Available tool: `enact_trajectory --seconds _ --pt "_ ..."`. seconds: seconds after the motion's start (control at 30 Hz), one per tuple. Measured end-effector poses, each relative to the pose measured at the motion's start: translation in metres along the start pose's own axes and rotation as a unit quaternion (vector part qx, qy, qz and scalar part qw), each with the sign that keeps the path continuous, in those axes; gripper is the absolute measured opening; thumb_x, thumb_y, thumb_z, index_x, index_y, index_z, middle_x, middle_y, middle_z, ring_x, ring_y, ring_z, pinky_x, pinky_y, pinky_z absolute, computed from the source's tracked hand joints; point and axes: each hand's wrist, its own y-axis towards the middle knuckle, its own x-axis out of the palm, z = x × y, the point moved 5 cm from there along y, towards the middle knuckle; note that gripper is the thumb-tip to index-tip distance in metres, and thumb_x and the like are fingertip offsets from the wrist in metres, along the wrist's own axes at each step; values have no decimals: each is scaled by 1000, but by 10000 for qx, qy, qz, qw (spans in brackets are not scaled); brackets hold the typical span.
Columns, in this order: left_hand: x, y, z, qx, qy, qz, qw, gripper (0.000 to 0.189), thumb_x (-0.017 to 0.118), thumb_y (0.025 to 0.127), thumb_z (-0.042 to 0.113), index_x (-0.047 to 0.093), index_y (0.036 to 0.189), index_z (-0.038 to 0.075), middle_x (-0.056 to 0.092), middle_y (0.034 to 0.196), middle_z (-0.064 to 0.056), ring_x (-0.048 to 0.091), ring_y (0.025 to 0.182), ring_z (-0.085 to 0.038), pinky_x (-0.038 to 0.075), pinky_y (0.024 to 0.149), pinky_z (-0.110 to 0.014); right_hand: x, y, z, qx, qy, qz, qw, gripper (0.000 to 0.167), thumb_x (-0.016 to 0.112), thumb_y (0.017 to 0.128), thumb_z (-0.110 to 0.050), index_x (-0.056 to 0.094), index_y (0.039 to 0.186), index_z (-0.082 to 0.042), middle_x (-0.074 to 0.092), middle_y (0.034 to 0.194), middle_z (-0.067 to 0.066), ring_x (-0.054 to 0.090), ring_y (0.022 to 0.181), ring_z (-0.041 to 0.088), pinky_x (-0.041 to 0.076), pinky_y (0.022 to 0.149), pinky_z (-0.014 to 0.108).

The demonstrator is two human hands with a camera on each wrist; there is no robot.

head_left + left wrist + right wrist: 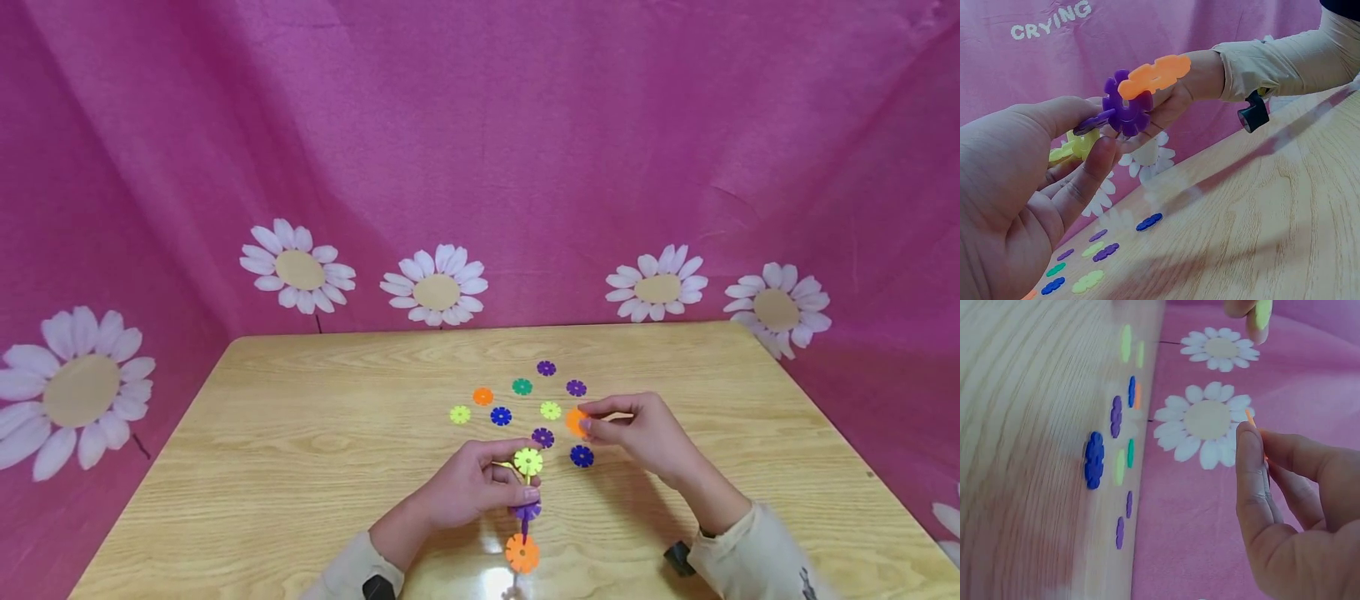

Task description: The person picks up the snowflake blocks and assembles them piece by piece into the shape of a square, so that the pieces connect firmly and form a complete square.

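My left hand (467, 487) pinches a small chain of notched plastic discs joined at their slots. Uppermost is a yellow disc (528, 461), with a purple disc (1127, 111) lower down and an orange disc (522, 553) at the bottom end. Some of the chain is hidden behind the fingers. To the right, above the table, my right hand (651, 440) holds a separate orange disc (575, 422) between thumb and fingers. In the right wrist view only a thin edge of that disc shows past the fingertips.
Loose discs lie on the wooden table (300, 467) beyond the hands: a blue disc (582, 456), a purple disc (543, 437), a green disc (522, 387), a yellow disc (460, 414) and several others. A pink curtain (480, 167) with daisies hangs behind the table.
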Motion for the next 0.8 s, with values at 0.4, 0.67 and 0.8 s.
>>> enact_trajectory --seconds 0.4,0.67,0.8 --pt "-5 1 1 108 -120 57 9999 60 71 92 7 47 147 2 68 117 -31 71 87 -8 58 80 -22 6 -13 -11 -262 -80 27 9996 32 77 89 -18 73 116 -2 74 110 17 76 84 20 60 79 29" --pt "-5 2 1 242 -278 26 9993 59 70 93 7 46 147 1 65 119 -34 71 93 -8 57 88 -25 16 -17 -17 -734 -175 -204 9969 26 78 87 -15 75 110 -4 74 107 18 75 80 25 62 72 39" --pt "-5 3 1 290 -323 34 9991 60 70 92 6 45 147 0 65 117 -35 72 94 -9 57 89 -26 22 -18 -19 -966 -20 -351 9947 23 76 88 -10 74 109 -2 74 104 20 75 78 21 62 71 42"
